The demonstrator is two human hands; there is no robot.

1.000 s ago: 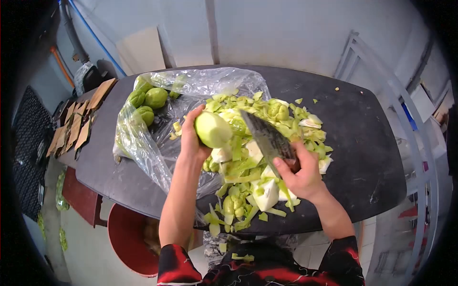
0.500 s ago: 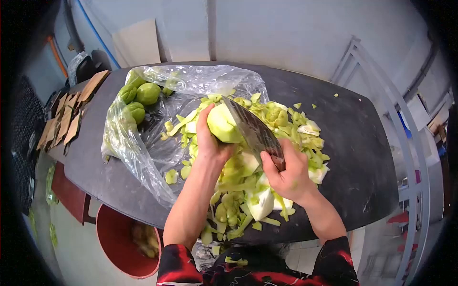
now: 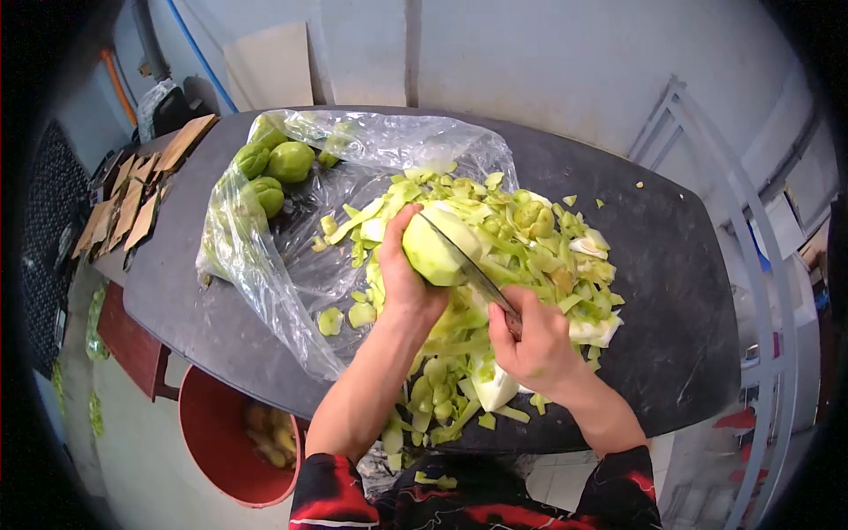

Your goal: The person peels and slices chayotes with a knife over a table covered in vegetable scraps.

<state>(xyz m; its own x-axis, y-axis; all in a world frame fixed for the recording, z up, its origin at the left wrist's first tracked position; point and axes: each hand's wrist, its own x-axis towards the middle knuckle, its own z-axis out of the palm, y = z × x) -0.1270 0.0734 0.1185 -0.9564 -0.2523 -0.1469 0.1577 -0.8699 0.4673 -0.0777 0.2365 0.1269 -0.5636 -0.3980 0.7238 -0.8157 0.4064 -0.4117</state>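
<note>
My left hand is wrapped round a pale, peeled chayote above the dark table. In my right hand is the handle of a knife, whose blade lies against the chayote's upper right side. The blade is seen nearly edge-on. Beneath both hands spreads a heap of green peelings, with white cut pieces among them. Several whole green chayotes rest in a clear plastic bag at the back left.
The dark table has rounded corners. A red bucket with yellowish contents stands on the floor at the lower left. Cardboard pieces lie along the left side. A grey metal rail rises at the right, near the wall.
The knife has turned from showing its broad face to nearly edge-on, now against the chayote. The whole view has shifted slightly, moving the table contents to the right.
</note>
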